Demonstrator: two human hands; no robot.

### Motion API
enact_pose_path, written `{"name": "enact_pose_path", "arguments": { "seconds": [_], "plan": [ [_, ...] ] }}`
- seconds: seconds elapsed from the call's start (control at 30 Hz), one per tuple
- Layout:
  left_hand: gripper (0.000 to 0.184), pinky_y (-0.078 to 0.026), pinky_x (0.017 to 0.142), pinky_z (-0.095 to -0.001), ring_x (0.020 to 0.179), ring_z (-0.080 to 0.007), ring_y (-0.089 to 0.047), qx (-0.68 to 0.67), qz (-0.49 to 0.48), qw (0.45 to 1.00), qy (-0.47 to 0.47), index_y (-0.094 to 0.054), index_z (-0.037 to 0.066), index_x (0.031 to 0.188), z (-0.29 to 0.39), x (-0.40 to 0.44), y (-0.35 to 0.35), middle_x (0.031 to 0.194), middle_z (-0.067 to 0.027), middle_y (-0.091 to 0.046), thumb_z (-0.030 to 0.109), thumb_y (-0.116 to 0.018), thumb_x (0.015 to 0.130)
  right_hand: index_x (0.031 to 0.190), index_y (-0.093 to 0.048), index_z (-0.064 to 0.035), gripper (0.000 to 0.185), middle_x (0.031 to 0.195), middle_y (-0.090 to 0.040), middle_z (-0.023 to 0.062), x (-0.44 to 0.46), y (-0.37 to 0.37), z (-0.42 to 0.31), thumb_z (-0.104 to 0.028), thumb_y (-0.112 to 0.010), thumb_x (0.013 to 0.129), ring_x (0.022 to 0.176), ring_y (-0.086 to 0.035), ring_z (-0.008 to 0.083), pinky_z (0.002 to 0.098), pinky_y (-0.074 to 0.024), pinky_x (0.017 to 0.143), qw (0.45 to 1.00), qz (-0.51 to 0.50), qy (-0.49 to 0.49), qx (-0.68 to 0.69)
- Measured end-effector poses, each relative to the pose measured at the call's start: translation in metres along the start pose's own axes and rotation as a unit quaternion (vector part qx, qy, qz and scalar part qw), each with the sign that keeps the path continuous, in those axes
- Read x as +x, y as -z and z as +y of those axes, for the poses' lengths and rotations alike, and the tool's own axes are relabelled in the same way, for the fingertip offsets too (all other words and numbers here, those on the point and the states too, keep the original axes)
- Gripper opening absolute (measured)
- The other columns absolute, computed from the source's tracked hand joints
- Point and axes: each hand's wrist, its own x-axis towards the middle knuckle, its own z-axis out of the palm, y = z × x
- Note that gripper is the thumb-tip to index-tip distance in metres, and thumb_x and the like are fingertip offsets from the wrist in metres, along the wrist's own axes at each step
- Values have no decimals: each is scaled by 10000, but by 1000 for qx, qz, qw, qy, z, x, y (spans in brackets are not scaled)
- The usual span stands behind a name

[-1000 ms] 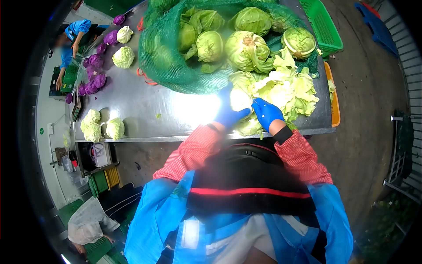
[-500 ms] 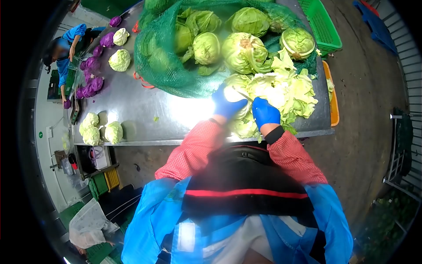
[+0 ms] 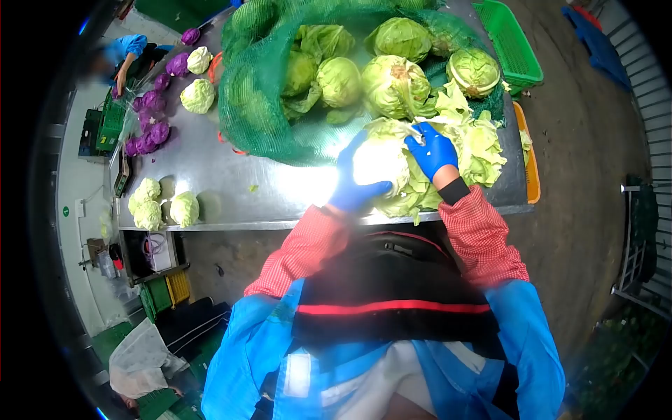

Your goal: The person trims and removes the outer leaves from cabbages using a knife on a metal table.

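Note:
A pale, glare-lit cabbage (image 3: pixel 378 162) rests near the table's front edge. My left hand (image 3: pixel 348 183), in a blue glove, cups it from the left, thumb at the near side and fingers along the far side. At the cabbage's right edge is my right hand (image 3: pixel 432 152), also gloved in blue. Its fingers are curled together around something whitish that I cannot make out. Loose cabbage leaves (image 3: pixel 479 155) lie heaped to the right of and beneath the hands. Beyond them, untrimmed cabbages (image 3: pixel 395 85) lie in an opened green mesh bag (image 3: pixel 269 136).
Trimmed cabbages (image 3: pixel 184 208) and purple cabbages (image 3: pixel 152 101) sit along the left of the metal table (image 3: pixel 231 199). A green crate (image 3: pixel 514 49) and an orange crate (image 3: pixel 530 154) stand off the right edge. Another person's arm (image 3: pixel 126 66) reaches in at the far left.
My right hand has moved up and right, its fingers turned toward the far side. My left hand has shifted slightly nearer, and more of the cabbage's pale face shows. The other person's arms have moved.

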Motion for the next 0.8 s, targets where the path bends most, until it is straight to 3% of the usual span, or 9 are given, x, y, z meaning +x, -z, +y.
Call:
{"name": "enact_pose_path", "arguments": {
  "seconds": [0.1, 0.17, 0.23, 0.3, 0.4, 0.5, 0.63, 0.67, 0.8],
  "plan": [
    [1023, -390, 1059, -389, 1255, -247, -460, -79, -19, 997, -12, -299, 57, 1457, 28, 0, 3, 1395, -138, -425, 218, -876, 628, 1184, -604, -85, 417, 979, -671, 209, 7, -5, 29, -359, -609, 869, 873, -646, 382, 443, -515, 763, 996, 67, 22, -49],
    [1030, -380, 1067, -388, 1262, -246, -452, -98, 0, 994, -40, -288, 56, 1463, 34, 5, 5, 1406, -133, -416, 222, -873, 631, 1227, -571, -68, 497, 968, -684, 193, 2, -2, 38, -407, -623, 867, 874, -661, 365, 418, -517, 767, 1000, -14, -22, -3],
    [1046, -397, 1048, -396, 1241, -249, -464, -3, 17, 997, -78, -257, 55, 1470, 27, 9, 6, 1382, -137, -431, 200, -873, 637, 1375, -452, -55, 776, 924, -682, 193, -11, 12, -3, -546, -663, 811, 841, -673, 303, 372, -510, 771, 956, -118, -137, 232],
    [1070, -443, 1002, -424, 1181, -259, -513, 129, 19, 981, -145, -200, 73, 1485, 24, 15, 6, 1318, -165, -475, 163, -862, 649, 1428, -394, -66, 890, 896, -671, 193, -23, 11, -24, -598, -670, 771, 836, -667, 283, 358, -507, 758, 983, -98, -23, 150],
    [1053, -465, 970, -399, 1149, -247, -533, -83, 5, 996, -38, -206, 68, 1484, 39, 11, -10, 1277, -172, -504, 129, -855, 657, 1421, -419, -75, 929, 878, -669, 183, -27, 23, -35, -648, -669, 734, 825, -663, 277, 353, -507, 748, 982, -135, -6, 130],
    [1000, -406, 1033, -379, 1221, -239, -474, -125, 21, 992, 0, -278, 51, 1460, 31, 8, -12, 1355, -143, -457, 153, -859, 653, 1392, -469, -88, 903, 881, -675, 178, -28, 26, -24, -658, -670, 721, 827, -664, 281, 360, -508, 740, 973, -167, -48, 153],
    [926, -423, 1021, -359, 1208, -228, -491, -52, 27, 997, 42, -334, 55, 1435, 10, 11, -8, 1333, -138, -488, 156, -847, 671, 1347, -513, -87, 739, 899, -683, 174, -41, 30, -32, -576, -634, 806, 812, -670, 326, 388, -529, 713, 995, -98, -8, 18],
    [902, -434, 1006, -354, 1189, -224, -503, -31, 33, 998, 39, -346, 58, 1427, 0, 11, -7, 1314, -139, -501, 155, -842, 681, 1184, -607, -96, 461, 822, -670, 131, -49, 22, -31, -420, -623, 856, 737, -660, 312, 386, -534, 647, 994, 32, 102, -29],
    [813, -461, 967, -338, 1140, -212, -529, 1, 63, 996, 61, -390, 64, 1394, -14, 9, -9, 1265, -139, -529, 151, -825, 713, 875, -580, -99, 117, 713, -634, 96, -48, 14, -18, -172, -655, 822, 637, -630, 289, 363, -489, 560, 954, 144, 250, -82]
  ]
}}
